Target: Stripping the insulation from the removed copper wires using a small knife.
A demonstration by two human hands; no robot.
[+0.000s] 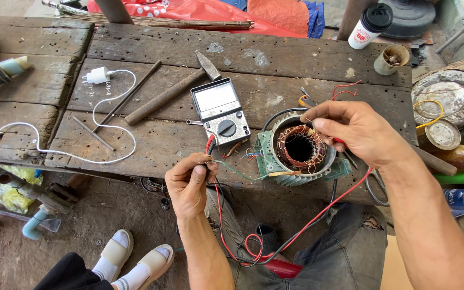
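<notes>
A: The motor stator [299,153] sits near the counter [253,53] edge; the slack red lead [326,207] could snag and drag it.

B: Right hand [358,131] fingers pinch a probe on the copper windings [300,146]; left hand [189,182] fingers pinch the other lead [208,144] below the meter [220,111]. Either could slip.

On the worn wooden plank table [275,53], my grey analogue meter [220,111] lies left of the green-cased copper-wound motor stator [296,153], with the wooden-handled hammer [170,91] behind it.
</notes>
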